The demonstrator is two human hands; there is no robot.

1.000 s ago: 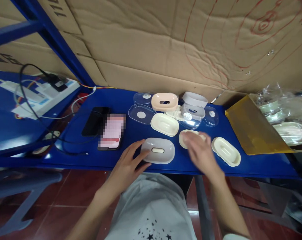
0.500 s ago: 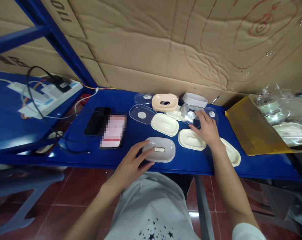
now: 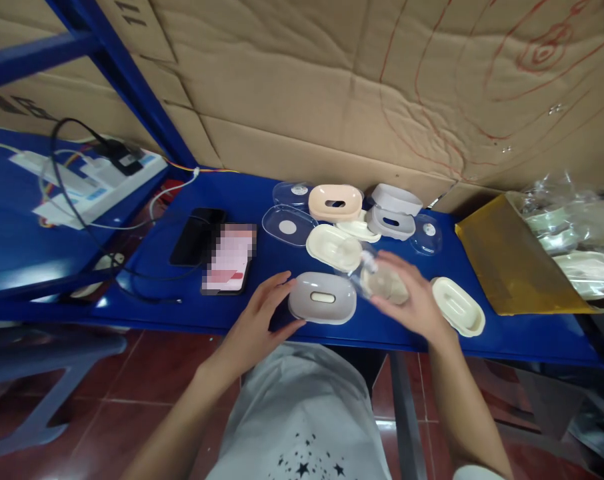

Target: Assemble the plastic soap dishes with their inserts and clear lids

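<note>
My left hand (image 3: 265, 310) touches the left end of a grey oval dish (image 3: 338, 310), which has a slot with cream showing through it. Its thumb and fingers are apart around that end. A clear lid (image 3: 368, 275), blurred by motion, is in my right hand (image 3: 407, 293), over a cream tray that shows through it. Behind the grey dish lies a cream tray (image 3: 335, 248). Another cream tray (image 3: 457, 305) is right of my right hand. Farther back are a peach dish (image 3: 335, 212), two grey pieces (image 3: 396, 199) and a flat clear lid (image 3: 288, 227).
Two phones (image 3: 197, 237) lie at the left of the blue table (image 3: 262, 267). Beyond them are a white power strip (image 3: 102, 193) and cables. An open box (image 3: 512, 260) with bagged pieces stands at the right. Cardboard (image 3: 292, 87) rises behind.
My right hand has brought the clear lid from the back grey piece toward me, over the cream tray. My left hand's fingers have drawn back from the slot to the grey dish's left end.
</note>
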